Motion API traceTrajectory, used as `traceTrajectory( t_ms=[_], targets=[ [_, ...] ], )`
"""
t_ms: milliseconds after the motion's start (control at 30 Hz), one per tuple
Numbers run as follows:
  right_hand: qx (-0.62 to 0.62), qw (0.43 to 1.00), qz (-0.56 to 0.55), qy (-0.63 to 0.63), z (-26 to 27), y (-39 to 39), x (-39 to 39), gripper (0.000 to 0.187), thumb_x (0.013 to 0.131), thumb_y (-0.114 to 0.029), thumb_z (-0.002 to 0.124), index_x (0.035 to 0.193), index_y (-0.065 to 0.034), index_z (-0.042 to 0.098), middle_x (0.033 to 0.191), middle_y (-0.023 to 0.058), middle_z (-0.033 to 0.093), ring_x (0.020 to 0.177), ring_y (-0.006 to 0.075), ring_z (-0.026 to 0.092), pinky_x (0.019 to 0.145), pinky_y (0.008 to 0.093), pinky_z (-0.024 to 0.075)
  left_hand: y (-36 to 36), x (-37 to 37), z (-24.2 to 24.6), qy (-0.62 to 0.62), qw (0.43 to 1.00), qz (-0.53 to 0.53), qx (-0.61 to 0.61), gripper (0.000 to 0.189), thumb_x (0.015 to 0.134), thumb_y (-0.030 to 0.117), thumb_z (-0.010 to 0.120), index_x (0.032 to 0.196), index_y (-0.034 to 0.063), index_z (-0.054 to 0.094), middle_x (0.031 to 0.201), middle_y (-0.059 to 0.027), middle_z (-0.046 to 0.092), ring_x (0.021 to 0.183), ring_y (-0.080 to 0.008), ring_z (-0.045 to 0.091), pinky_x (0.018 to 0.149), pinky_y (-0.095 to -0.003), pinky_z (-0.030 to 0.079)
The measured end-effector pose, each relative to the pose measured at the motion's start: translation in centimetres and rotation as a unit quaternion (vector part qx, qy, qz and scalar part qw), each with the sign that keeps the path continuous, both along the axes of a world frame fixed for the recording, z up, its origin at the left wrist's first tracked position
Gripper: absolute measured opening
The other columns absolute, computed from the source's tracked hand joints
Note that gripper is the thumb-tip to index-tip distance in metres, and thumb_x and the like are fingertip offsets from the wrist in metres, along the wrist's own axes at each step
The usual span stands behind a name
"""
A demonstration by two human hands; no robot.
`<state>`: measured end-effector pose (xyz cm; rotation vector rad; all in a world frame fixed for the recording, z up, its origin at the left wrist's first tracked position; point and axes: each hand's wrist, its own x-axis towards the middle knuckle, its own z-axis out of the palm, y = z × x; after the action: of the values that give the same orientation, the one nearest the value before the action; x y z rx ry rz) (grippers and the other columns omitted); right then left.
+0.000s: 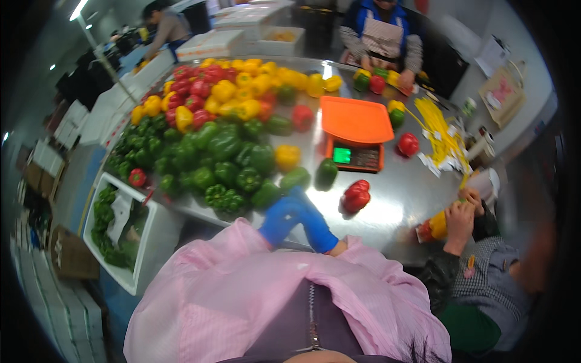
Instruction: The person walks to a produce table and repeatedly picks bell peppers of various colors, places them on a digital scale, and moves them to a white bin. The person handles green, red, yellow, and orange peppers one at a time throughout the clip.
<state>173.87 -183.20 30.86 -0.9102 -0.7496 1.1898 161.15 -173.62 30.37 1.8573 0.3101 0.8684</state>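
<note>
Both of my hands wear blue gloves and meet at the table's near edge. My left hand [278,218] and my right hand [314,223] touch at the fingers, which are blurred. Whether anything is between them is hidden. Just beyond the fingertips lies a green bell pepper [295,179], with a yellow bell pepper [288,157] behind it. To the right are a dark green pepper [327,174] and a red bell pepper [356,196]. A heap of green bell peppers [222,156] spreads to the left, with yellow peppers [245,93] and red peppers [195,86] farther back.
An orange digital scale [356,119] stands on the metal table [390,204]. Yellow strips [435,129] lie at right. A white foam box [159,245] holding green produce sits at left. One co-worker's hands [460,218] hold peppers at right; another person [381,36] works across the table.
</note>
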Motion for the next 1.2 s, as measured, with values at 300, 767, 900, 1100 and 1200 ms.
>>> traceTrajectory(
  t_ms=[300, 767, 900, 1100, 1200],
  targets=[
    [0.002, 0.997, -0.034, -0.064, 0.7, 0.9, -2.2, 0.066, 0.109, -0.024, 0.055, 0.164, -0.0022, 0.027, 0.162, 0.0123, 0.040, 0.147, 0.0229, 0.041, 0.121, 0.0347, 0.0331, -1.0, -1.9, 0.4, 0.113, 0.987, 0.032, -0.109, 0.016, 0.094, 0.010, 0.074, 0.109, 0.0054, 0.069, 0.107, -0.0061, 0.067, 0.097, -0.0175, 0.066, 0.086, -0.0336, 0.053],
    [-0.202, 0.977, 0.049, -0.039, 0.7, 0.2, -1.9, 0.062, 0.109, -0.026, 0.052, 0.164, -0.0080, 0.030, 0.150, 0.0103, 0.054, 0.133, 0.0192, 0.054, 0.112, 0.0338, 0.0443, -1.3, -3.2, -1.5, 0.085, 0.960, -0.051, -0.262, 0.019, 0.099, 0.002, 0.062, 0.118, 0.0046, 0.067, 0.108, -0.0027, 0.068, 0.100, -0.0149, 0.065, 0.089, -0.0324, 0.053],
    [-0.133, 0.989, 0.058, -0.021, 0.1, -0.1, -1.6, 0.051, 0.107, -0.026, 0.055, 0.154, -0.0068, 0.047, 0.139, 0.0091, 0.063, 0.123, 0.0185, 0.060, 0.106, 0.0340, 0.0488, -0.2, -3.4, -1.5, 0.290, 0.951, -0.105, 0.036, 0.026, 0.096, 0.008, 0.066, 0.121, 0.0056, 0.068, 0.111, -0.0104, 0.071, 0.102, -0.0254, 0.070, 0.091, -0.0374, 0.055],
    [-0.121, 0.971, -0.059, -0.196, -1.4, -1.2, 2.5, 0.047, 0.100, -0.021, 0.068, 0.142, -0.0024, 0.060, 0.128, 0.0113, 0.068, 0.117, 0.0191, 0.063, 0.102, 0.0343, 0.0503, 0.0, -2.7, 0.4, 0.223, 0.972, -0.042, 0.054, 0.046, 0.092, 0.030, 0.074, 0.132, 0.0090, 0.065, 0.129, -0.0161, 0.066, 0.117, -0.0363, 0.064, 0.102, -0.0432, 0.051],
    [-0.044, 0.839, -0.348, -0.417, -1.9, -1.8, 9.2, 0.072, 0.088, -0.017, 0.081, 0.151, -0.0028, 0.049, 0.141, 0.0149, 0.059, 0.127, 0.0270, 0.059, 0.108, 0.0393, 0.0467, 3.1, -4.2, 0.8, 0.165, 0.977, 0.042, 0.131, 0.068, 0.090, 0.027, 0.078, 0.148, 0.0052, 0.053, 0.150, -0.0210, 0.053, 0.138, -0.0378, 0.052, 0.115, -0.0443, 0.042]
  ],
)
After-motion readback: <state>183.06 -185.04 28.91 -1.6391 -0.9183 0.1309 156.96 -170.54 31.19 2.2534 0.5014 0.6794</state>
